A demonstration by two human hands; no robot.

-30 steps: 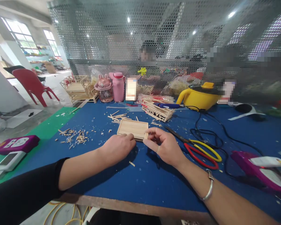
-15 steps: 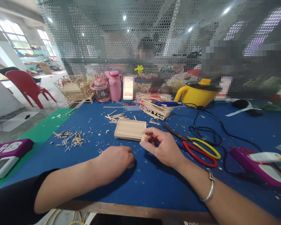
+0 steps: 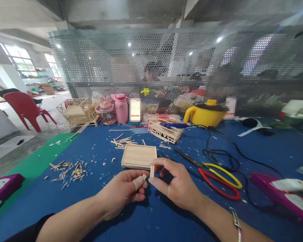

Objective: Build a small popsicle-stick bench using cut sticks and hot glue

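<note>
right hand (image 3: 180, 183): thumb and index fingers closed in a narrow pinch on a small bundle of short, straight, pale wooden sticks (image 3: 152, 171). looks like two or three laid side by side, exact count not clear. left hand (image 3: 123, 188): thumb and index fingers also pinched, on a tiny pale wooden piece (image 3: 143, 177); most of it is hidden by the thumb.

key relation: left piece sits just left of the right-hand bundle, tips near each other, small gap showing between. bundle's long axis runs up the frame; can't tell whether it stands upright or points away from the person. left piece is tilted, top end leaning toward the bundle. so the two axes are off parallel by a bit.

the rectangular pale wooden stick panel with a low raised rim (image 3: 138, 156) lies flat on the blue surface (image 3: 146, 223), straight beyond the left fingers, long side running left to right. right fingers are the nearer ones: bundle's top end overlaps the panel's near right corner in view. touching or just in front, can't tell.

around it: scissors with red and yellow handles (image 3: 201, 165) lie open, right of the right hand, blades pointing away and left. heap of pale wood scraps (image 3: 77, 171) sits well left of the panel.
</note>
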